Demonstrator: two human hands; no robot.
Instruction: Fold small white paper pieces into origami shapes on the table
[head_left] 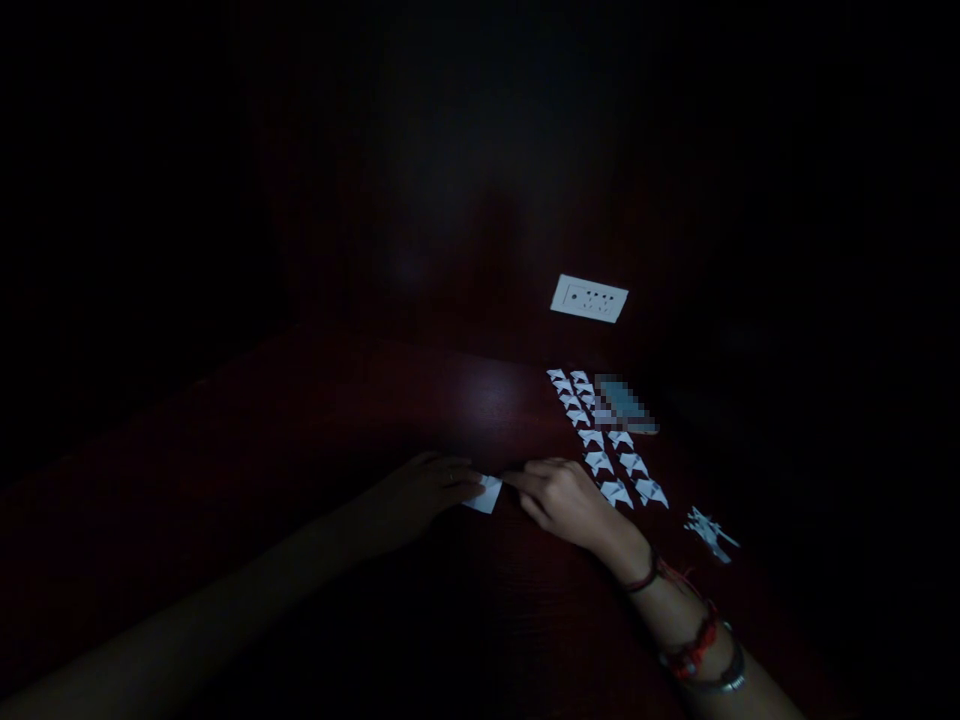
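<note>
I see the dark-red bench (420, 405) glossy in a murky room, socket plate (589, 303) right of centre; at lower centre, left-hand fingers (461, 478) cover part of a white paper piece (488, 496), right hand (566, 500) at its corner (grips: can't tell).

Left hand (439, 484) on paper (490, 497) (white); right hand (559, 497) at its corner

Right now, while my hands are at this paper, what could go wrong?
The right hand is close to the folded pieces, so a sideways sweep might knock their rows askew. The strips lie in a loose pile and could scatter if brushed. The light is dim and the left hand covers part of the paper, so a crooked edge might go unnoticed.
</note>
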